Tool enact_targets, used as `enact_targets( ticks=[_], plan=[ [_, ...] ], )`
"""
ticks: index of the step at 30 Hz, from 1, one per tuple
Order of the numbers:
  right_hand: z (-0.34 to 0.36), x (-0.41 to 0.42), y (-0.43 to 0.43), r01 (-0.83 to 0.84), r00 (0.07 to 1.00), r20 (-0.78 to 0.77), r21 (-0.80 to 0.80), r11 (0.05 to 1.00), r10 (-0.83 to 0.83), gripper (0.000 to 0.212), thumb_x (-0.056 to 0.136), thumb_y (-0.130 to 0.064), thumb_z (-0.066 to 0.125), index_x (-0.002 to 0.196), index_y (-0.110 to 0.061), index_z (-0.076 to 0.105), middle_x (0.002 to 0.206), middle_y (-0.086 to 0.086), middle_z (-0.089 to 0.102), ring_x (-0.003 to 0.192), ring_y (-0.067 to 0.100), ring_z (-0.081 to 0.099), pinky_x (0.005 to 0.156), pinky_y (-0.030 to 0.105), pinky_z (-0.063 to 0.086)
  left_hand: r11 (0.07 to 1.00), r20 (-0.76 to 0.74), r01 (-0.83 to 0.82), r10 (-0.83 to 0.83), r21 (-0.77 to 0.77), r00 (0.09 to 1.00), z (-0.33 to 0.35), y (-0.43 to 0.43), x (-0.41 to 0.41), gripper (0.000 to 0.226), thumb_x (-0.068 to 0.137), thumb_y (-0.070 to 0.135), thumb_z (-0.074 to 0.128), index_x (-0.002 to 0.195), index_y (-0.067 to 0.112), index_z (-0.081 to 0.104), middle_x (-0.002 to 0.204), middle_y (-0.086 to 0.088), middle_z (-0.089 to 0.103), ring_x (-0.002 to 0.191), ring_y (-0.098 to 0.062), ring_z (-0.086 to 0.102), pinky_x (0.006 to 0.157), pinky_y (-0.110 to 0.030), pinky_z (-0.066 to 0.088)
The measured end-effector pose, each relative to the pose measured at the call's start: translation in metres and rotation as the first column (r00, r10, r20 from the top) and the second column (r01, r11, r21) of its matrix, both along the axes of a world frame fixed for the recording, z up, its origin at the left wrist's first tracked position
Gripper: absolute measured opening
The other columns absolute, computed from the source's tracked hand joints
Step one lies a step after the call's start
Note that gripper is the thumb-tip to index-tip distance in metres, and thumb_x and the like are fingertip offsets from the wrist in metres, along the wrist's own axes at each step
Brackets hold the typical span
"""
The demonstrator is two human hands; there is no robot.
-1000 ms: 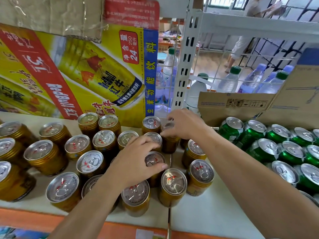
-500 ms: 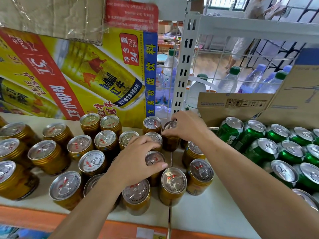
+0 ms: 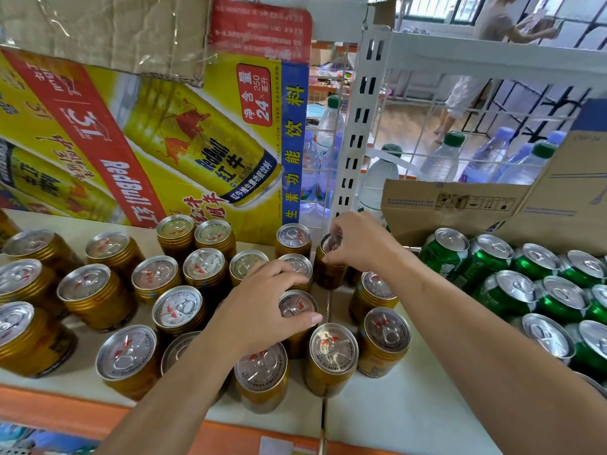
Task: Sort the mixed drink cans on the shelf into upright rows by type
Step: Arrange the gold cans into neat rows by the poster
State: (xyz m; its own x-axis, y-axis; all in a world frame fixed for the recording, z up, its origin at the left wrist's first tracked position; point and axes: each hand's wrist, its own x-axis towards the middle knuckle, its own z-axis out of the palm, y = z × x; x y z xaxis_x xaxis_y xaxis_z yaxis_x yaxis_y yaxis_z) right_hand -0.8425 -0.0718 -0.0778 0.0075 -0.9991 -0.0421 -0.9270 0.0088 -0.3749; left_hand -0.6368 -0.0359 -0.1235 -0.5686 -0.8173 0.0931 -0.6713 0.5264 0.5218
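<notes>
Nearest, the white shelf board (image 3: 394,415) carries the short gold ribbed drink cans (image 3: 331,353), upright in loose rows across its left and centre. The left hand (image 3: 262,310) has its fingers curled over the lid of the centre gold can (image 3: 297,307) and grips it at the rim. Further back, the right hand (image 3: 364,244) pinches the top rim of the rear gold can (image 3: 328,270) between fingertips and thumb. The cans are judged sealed and full, so fairly heavy and rigid, with smooth sides that may slip; take hold at the rim bead or round the ribbed body. Count: about twenty-two gold cans, some partly hidden, and about ten green aluminium cans (image 3: 512,290) grouped at right, cut by the frame edge. Behind stand a yellow printed carton (image 3: 147,142), a brown cardboard box (image 3: 460,205) and clear plastic water bottles (image 3: 440,159)
</notes>
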Motion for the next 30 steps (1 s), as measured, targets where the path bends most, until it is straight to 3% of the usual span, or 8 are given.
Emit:
enact_targets(
  ticks=[4,7,10,12,15,21,26,30],
  plan=[
    [0.0,-0.001,0.001,-0.002,1.0,-0.001,-0.001,1.0,0.002,0.014,0.072,-0.019,0.076,0.078,-0.011,0.067,0.077,0.001,0.065,0.066,0.012,0.058,0.051,0.024,0.041,1.0,0.007,0.006,-0.006,-0.001,1.0,-0.001,0.0,0.0,0.069,0.07,0.075,0.051,0.129,0.039,0.051,0.124,0.028,0.037,0.116,0.009,0.023,0.095,-0.025,0.036],
    [0.001,0.001,0.0,-0.025,0.999,-0.046,0.035,0.999,0.027,0.011,0.075,-0.02,0.074,0.082,-0.016,0.066,0.082,0.0,0.064,0.073,0.016,0.06,0.058,0.027,0.048,1.0,0.006,0.003,-0.003,-0.004,1.0,0.0,-0.001,0.0,0.076,0.065,0.08,0.042,0.128,0.04,0.052,0.124,0.029,0.036,0.114,0.01,0.022,0.093,-0.024,0.035],
    [-0.003,0.004,0.0,-0.063,0.989,-0.131,0.065,0.996,0.071,0.007,0.083,-0.022,0.066,0.082,-0.02,0.06,0.088,0.0,0.058,0.081,0.021,0.058,0.059,0.029,0.043,1.0,0.004,-0.001,0.001,0.0,1.0,0.001,0.0,0.0,0.075,0.065,0.079,0.043,0.128,0.039,0.051,0.125,0.028,0.037,0.114,0.01,0.022,0.092,-0.023,0.033],
    [-0.005,0.005,0.003,-0.079,0.976,-0.199,0.063,0.995,0.09,0.008,0.089,-0.023,0.061,0.092,-0.017,0.065,0.099,0.002,0.057,0.09,0.023,0.057,0.063,0.031,0.044,1.0,0.006,-0.003,0.003,0.003,1.0,0.001,0.001,0.0,0.072,0.067,0.077,0.047,0.129,0.039,0.052,0.124,0.028,0.036,0.114,0.01,0.022,0.092,-0.023,0.034],
    [-0.01,0.006,0.007,-0.081,0.961,-0.262,0.019,0.997,0.083,0.024,0.093,-0.027,0.059,0.114,-0.017,0.066,0.118,0.005,0.053,0.109,0.026,0.053,0.081,0.037,0.049,1.0,0.02,-0.007,0.007,0.008,1.0,0.003,0.001,-0.001,0.073,0.067,0.078,0.046,0.129,0.039,0.051,0.125,0.029,0.035,0.114,0.01,0.021,0.094,-0.025,0.036],
    [-0.017,0.007,0.016,-0.037,0.973,-0.232,-0.085,0.996,0.016,0.025,0.092,-0.028,0.062,0.115,-0.02,0.063,0.121,0.002,0.056,0.112,0.023,0.051,0.087,0.039,0.05,1.0,0.025,-0.006,0.006,0.004,1.0,0.005,0.004,-0.001,0.06,0.078,0.066,0.061,0.13,0.039,0.05,0.127,0.027,0.035,0.113,0.011,0.017,0.09,-0.022,0.031],
    [-0.009,0.004,0.032,0.036,0.991,-0.122,-0.092,0.995,-0.047,0.029,0.091,-0.035,0.064,0.117,-0.024,0.064,0.118,-0.002,0.063,0.111,0.022,0.056,0.089,0.037,0.049,0.999,0.027,0.021,-0.022,0.034,0.999,0.008,0.002,0.002,0.058,0.08,0.062,0.062,0.131,0.037,0.051,0.132,0.024,0.038,0.126,0.001,0.028,0.098,-0.024,0.034],
    [0.017,0.005,0.056,-0.047,0.999,0.007,0.086,0.995,0.047,0.035,0.084,-0.041,0.07,0.113,-0.021,0.068,0.104,-0.004,0.067,0.096,0.014,0.062,0.085,0.032,0.053,0.998,0.103,0.048,-0.051,0.032,0.993,0.016,0.001,0.009,0.05,0.084,0.055,0.062,0.129,0.036,0.053,0.136,0.02,0.038,0.128,-0.003,0.035,0.103,-0.027,0.035]
  ],
)
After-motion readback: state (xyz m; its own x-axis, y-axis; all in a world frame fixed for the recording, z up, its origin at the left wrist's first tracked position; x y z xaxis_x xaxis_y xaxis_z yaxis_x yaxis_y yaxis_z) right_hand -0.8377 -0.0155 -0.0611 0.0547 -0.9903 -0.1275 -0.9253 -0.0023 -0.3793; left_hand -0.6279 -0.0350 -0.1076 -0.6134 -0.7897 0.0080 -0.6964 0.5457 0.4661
